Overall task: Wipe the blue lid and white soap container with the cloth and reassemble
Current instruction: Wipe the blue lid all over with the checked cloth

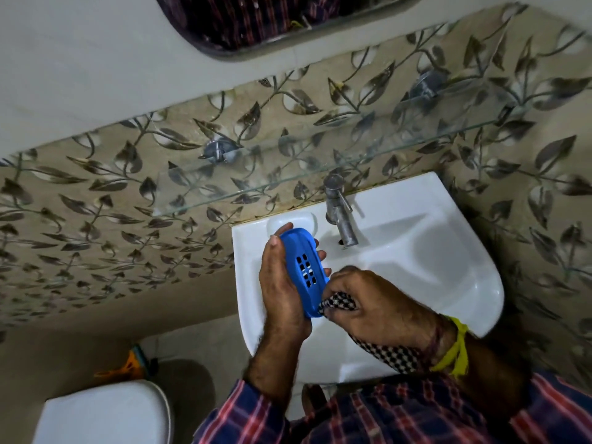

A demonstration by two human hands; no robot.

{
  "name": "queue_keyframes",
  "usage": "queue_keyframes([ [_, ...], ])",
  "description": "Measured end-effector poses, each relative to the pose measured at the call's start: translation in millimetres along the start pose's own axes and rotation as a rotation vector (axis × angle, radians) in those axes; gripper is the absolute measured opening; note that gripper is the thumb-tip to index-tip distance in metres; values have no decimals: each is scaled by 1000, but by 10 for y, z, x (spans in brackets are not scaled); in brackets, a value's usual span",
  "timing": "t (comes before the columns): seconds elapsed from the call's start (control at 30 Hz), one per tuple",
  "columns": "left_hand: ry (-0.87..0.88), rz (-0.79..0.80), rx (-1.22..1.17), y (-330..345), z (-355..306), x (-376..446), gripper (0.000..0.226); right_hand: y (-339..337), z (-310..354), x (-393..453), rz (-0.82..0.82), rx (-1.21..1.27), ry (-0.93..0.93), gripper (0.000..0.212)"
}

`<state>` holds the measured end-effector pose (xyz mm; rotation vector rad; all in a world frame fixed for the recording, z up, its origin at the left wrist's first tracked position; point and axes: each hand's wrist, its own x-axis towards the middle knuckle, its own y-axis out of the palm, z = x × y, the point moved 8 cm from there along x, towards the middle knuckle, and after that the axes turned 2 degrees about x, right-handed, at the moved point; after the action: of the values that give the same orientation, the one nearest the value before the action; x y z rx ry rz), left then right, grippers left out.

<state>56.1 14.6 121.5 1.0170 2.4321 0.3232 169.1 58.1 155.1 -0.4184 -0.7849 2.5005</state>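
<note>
A: Grip check?
B: Left hand (282, 283) closed round the lid (304, 270), held above the sink (448, 251). I see my right hand (362, 299) fisted on the cloth (339, 304), pressed to the lid's lower end.
A: Faucet?
B: Faucet (341, 213) just behind.

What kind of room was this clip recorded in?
A small home bathroom, most likely. A white wall-hung sink with a metal tap sits under a glass shelf on leaf-patterned tiles, and a toilet lid shows at lower left.
</note>
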Motion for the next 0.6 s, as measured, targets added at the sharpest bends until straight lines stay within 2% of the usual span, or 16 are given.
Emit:
queue_keyframes([
  [0.27,39,-55,111,-3,2,-66,56,84,33,4,101,257,-35,10],
  [0.4,4,-39,118,-1,-39,-29,62,32,17,-6,23,442,-27,12],
  [0.5,-7,-29,117,-15,-43,-28,65,53,45,-47,-30,359,-102,13],
  [0.6,-42,-21,94,-37,-4,-57,65,41,65,-89,-22,96,-169,15],
])
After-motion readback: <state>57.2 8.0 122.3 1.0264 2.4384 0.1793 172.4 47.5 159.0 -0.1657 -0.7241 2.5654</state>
